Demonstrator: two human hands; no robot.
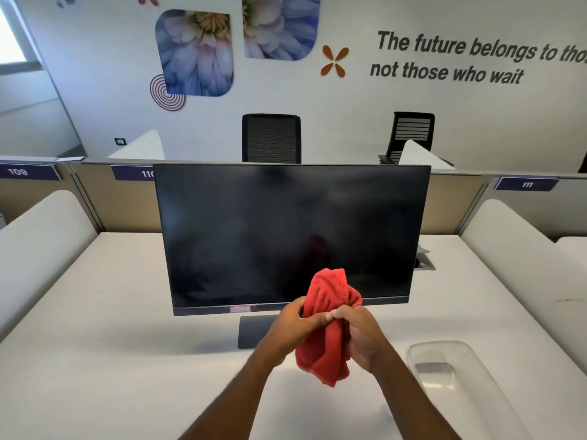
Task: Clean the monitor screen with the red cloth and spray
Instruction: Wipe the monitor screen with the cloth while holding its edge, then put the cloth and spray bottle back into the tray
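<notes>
A black monitor (286, 230) stands upright on the white desk (111, 360), its screen dark. In front of its lower edge I hold a bunched red cloth (330, 328) with both hands. My left hand (295, 325) grips the cloth from the left, thumb over the fabric. My right hand (365, 338) grips it from the right, fingers curled round it. The cloth's top rises in front of the screen's lower part and its tail hangs below my hands. No spray bottle is in view.
A clear plastic tray (457, 376) lies on the desk at my right. Rounded white dividers (47, 236) flank the desk on both sides. A cable port (424, 265) sits behind the monitor's right edge. Two black chairs (271, 138) stand beyond the partition.
</notes>
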